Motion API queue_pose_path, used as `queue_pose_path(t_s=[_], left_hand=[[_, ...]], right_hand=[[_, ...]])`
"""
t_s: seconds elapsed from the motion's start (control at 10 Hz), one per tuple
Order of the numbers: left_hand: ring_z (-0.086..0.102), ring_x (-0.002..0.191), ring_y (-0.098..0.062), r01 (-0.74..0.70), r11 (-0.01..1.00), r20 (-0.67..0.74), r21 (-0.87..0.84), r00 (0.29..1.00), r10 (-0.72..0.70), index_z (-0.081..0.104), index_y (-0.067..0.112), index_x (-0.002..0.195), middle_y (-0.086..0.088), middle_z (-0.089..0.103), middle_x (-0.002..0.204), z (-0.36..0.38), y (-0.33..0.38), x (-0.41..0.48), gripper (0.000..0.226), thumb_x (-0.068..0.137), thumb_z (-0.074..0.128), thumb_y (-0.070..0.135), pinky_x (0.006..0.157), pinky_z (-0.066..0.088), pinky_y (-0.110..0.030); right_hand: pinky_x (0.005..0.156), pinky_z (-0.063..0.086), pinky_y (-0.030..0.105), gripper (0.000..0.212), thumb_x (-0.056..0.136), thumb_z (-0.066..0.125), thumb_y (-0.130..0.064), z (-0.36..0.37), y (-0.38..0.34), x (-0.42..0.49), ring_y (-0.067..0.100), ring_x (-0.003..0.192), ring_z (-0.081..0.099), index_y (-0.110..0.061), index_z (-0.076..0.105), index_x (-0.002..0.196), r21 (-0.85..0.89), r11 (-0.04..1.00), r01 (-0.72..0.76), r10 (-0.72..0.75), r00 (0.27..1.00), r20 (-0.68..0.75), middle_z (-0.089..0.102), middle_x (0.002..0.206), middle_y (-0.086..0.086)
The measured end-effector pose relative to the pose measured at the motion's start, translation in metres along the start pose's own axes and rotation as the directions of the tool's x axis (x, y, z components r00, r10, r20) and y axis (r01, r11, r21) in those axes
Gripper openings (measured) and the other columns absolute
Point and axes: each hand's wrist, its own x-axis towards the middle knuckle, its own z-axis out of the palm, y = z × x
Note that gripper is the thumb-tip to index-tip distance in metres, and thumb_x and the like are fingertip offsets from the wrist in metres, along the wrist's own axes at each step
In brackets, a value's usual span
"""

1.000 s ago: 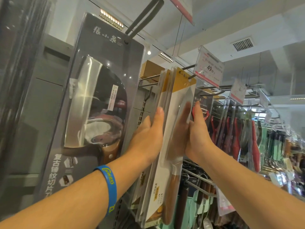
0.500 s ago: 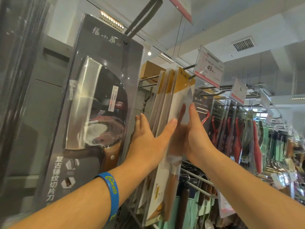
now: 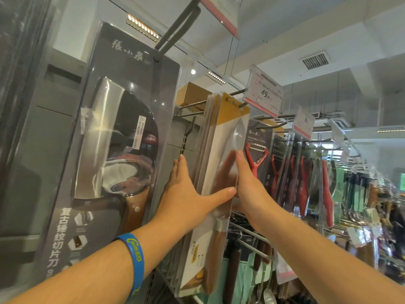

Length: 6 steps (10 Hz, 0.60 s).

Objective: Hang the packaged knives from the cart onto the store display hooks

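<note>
Flanking yellow-topped white knife packs (image 3: 226, 132): left hand (image 3: 186, 194), right hand (image 3: 248, 185).

A stack of packaged knives (image 3: 215, 172) hangs close together from a two-pronged metal hook (image 3: 192, 105). The front pack has a yellow header, a white card and a clear blister over a knife, blade up and wooden handle down. Just left of it, a large dark grey cleaver pack (image 3: 122, 150) hangs from a dark hook (image 3: 177, 25), its wooden handle also at the bottom.
</note>
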Motion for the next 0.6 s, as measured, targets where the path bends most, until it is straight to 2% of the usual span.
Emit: queue_pose_path(t_s=[0.1,0.2,0.3,0.4,0.5,0.6], left_hand=[[0.012,0.150,-0.016,-0.016,1.000,0.010,0.021,1.000,0.016,-0.013,0.034,0.154,0.008,0.000,0.165,-0.001,0.001,-0.001,0.141,0.052,0.074,0.079,0.117,0.024,-0.039],[0.014,0.150,-0.017,-0.040,0.997,0.008,0.060,0.999,0.040,-0.013,0.032,0.155,0.006,0.002,0.165,-0.003,0.004,-0.005,0.140,0.054,0.075,0.077,0.117,0.024,-0.038],[0.015,0.150,-0.018,-0.031,0.995,0.010,0.095,0.999,0.030,-0.010,0.030,0.156,0.004,0.006,0.165,-0.012,0.009,-0.015,0.133,0.061,0.072,0.076,0.116,0.024,-0.037],[0.021,0.148,-0.016,-0.030,0.992,-0.024,0.121,0.999,0.033,0.001,0.032,0.157,0.007,0.015,0.164,-0.021,0.014,-0.029,0.118,0.068,0.067,0.076,0.114,0.026,-0.035],[0.042,0.135,-0.008,-0.128,0.979,-0.087,0.160,0.986,0.143,0.041,0.040,0.144,0.016,0.044,0.148,-0.055,0.011,-0.077,0.074,0.079,0.061,0.069,0.108,0.036,-0.030],[0.065,0.102,0.000,-0.163,0.986,-0.234,-0.031,0.960,0.151,0.069,0.033,0.110,0.017,0.071,0.109,-0.088,0.002,-0.126,0.032,0.082,0.072,0.047,0.090,0.054,-0.024]], right_hand=[[0.108,0.030,0.037,0.087,0.085,0.028,-0.088,-0.002,0.002,-0.006,0.015,0.141,0.043,-0.040,0.028,0.157,-0.106,0.992,0.064,-0.066,0.997,-0.024,0.041,0.158,-0.009],[0.099,0.034,0.027,0.081,0.086,0.028,-0.087,-0.005,0.005,-0.013,-0.002,0.120,0.050,-0.041,0.035,0.153,-0.178,0.968,0.176,-0.194,0.976,-0.093,0.051,0.141,-0.023],[0.077,0.039,0.018,0.034,0.100,0.041,-0.062,-0.011,0.000,-0.029,-0.008,0.096,0.055,-0.035,0.053,0.118,-0.189,0.922,0.338,-0.381,0.875,-0.297,0.059,0.107,-0.024],[0.072,0.043,0.022,0.018,0.103,0.049,-0.047,-0.015,-0.007,-0.044,-0.001,0.085,0.063,-0.033,0.061,0.103,-0.115,0.904,0.411,-0.425,0.838,-0.342,0.068,0.098,-0.014],[0.056,0.046,0.018,0.025,0.104,0.054,-0.031,-0.004,-0.004,-0.080,0.008,0.060,0.061,-0.018,0.071,0.092,0.049,0.907,0.419,-0.404,0.897,-0.181,0.071,0.074,-0.004],[0.043,0.040,0.015,0.023,0.100,0.060,-0.019,0.015,0.014,-0.125,0.013,0.048,0.055,-0.012,0.070,0.082,0.139,0.935,0.325,-0.341,0.934,0.110,0.067,0.065,0.001]])
